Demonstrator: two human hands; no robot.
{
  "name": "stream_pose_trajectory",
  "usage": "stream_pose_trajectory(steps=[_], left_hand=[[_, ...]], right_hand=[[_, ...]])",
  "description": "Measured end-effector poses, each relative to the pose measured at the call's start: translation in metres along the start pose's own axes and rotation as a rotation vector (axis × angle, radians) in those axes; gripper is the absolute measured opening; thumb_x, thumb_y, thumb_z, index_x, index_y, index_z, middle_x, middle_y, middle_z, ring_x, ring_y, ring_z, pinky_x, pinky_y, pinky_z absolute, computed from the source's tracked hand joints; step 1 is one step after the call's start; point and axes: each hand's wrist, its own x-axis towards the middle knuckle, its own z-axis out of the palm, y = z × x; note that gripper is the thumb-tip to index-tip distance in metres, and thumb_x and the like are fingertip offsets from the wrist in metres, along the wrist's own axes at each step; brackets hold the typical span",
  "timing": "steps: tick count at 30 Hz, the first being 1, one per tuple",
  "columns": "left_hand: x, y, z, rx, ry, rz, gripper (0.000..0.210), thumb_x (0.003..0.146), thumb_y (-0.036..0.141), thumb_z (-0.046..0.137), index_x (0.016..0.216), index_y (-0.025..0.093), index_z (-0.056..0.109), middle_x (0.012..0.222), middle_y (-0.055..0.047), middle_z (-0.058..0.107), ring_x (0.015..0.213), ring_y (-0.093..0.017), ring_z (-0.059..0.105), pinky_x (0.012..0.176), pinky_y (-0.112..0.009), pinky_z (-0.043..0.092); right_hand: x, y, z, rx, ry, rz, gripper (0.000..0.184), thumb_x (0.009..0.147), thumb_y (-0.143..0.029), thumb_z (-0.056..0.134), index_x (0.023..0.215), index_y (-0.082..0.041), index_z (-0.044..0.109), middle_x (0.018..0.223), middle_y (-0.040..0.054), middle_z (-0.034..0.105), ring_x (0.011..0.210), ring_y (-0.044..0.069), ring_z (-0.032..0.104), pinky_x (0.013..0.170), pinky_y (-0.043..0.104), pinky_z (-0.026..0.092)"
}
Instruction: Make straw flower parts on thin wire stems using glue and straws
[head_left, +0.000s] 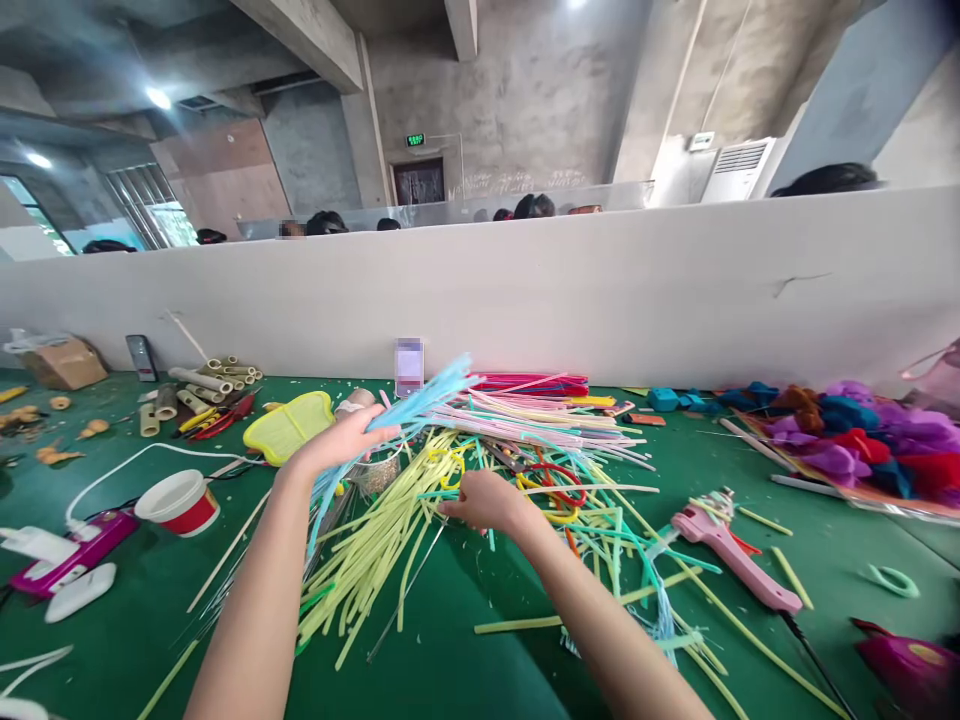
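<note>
My left hand is closed around a bundle of light blue pipe cleaners, which slants up to the right above the pile. Lower and to the right, my right hand has its fingers curled down beside a heap of yellow-green pipe cleaners. Whatever sits between those fingertips is hidden. Just right of that hand lie red-handled scissors. Pink and white pipe cleaners spread behind both hands, with a red bundle at the back.
A paper cup and a purple power strip stand at left, near a yellow tray. A pink glue gun lies at right. A phone leans on the white partition. Coloured petal-like pieces are heaped far right.
</note>
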Motion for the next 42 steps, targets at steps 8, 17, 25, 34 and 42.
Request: stream_pose_trajectory(steps=[8, 17, 25, 34, 42], left_hand=[[0.017, -0.048, 0.001, 0.129, -0.240, -0.156, 0.059, 0.064, 0.066, 0.073, 0.098, 0.019, 0.064, 0.090, -0.008, 0.072, 0.084, -0.028, 0.064, 0.066, -0.030, 0.047], [0.024, -0.056, 0.009, 0.219, -0.309, -0.271, 0.061, 0.060, 0.059, 0.075, 0.106, 0.022, 0.061, 0.087, -0.003, 0.071, 0.071, -0.022, 0.063, 0.056, -0.027, 0.046], [0.021, -0.032, 0.010, 0.168, -0.093, -0.047, 0.048, 0.080, 0.052, 0.063, 0.115, 0.019, 0.062, 0.112, -0.012, 0.073, 0.103, -0.027, 0.069, 0.087, -0.034, 0.053], [0.006, 0.005, 0.012, 0.113, -0.022, 0.153, 0.042, 0.089, 0.058, 0.056, 0.111, 0.023, 0.068, 0.110, -0.006, 0.075, 0.103, -0.024, 0.070, 0.087, -0.031, 0.054], [0.039, -0.020, 0.056, 0.340, 0.115, 0.000, 0.027, 0.092, 0.032, 0.066, 0.111, 0.015, 0.065, 0.106, -0.009, 0.070, 0.100, -0.025, 0.066, 0.092, -0.045, 0.052]], right_hand=[[0.021, 0.006, 0.018, 0.105, -0.013, 0.160, 0.034, 0.097, -0.036, 0.063, 0.125, -0.016, 0.061, 0.125, 0.0101, 0.064, 0.104, 0.023, 0.066, 0.088, 0.042, 0.058], [-0.025, -0.017, -0.021, 0.303, 0.018, -0.053, 0.039, 0.089, -0.027, 0.059, 0.052, -0.017, 0.056, 0.057, 0.0036, 0.069, 0.044, 0.010, 0.058, 0.042, 0.020, 0.042], [-0.062, -0.031, -0.049, 0.439, 0.221, -0.235, 0.020, 0.094, -0.032, 0.054, 0.081, -0.019, 0.062, 0.075, 0.0028, 0.077, 0.048, 0.009, 0.063, 0.045, 0.018, 0.041], [-0.059, -0.021, -0.061, 0.653, 0.156, -0.305, 0.022, 0.093, -0.039, 0.059, 0.088, -0.018, 0.061, 0.084, 0.0060, 0.079, 0.043, 0.007, 0.060, 0.037, 0.016, 0.035], [-0.057, -0.011, -0.055, 0.269, 0.106, -0.129, 0.018, 0.092, -0.027, 0.054, 0.079, -0.017, 0.062, 0.078, 0.0057, 0.079, 0.042, 0.009, 0.063, 0.037, 0.016, 0.038]])
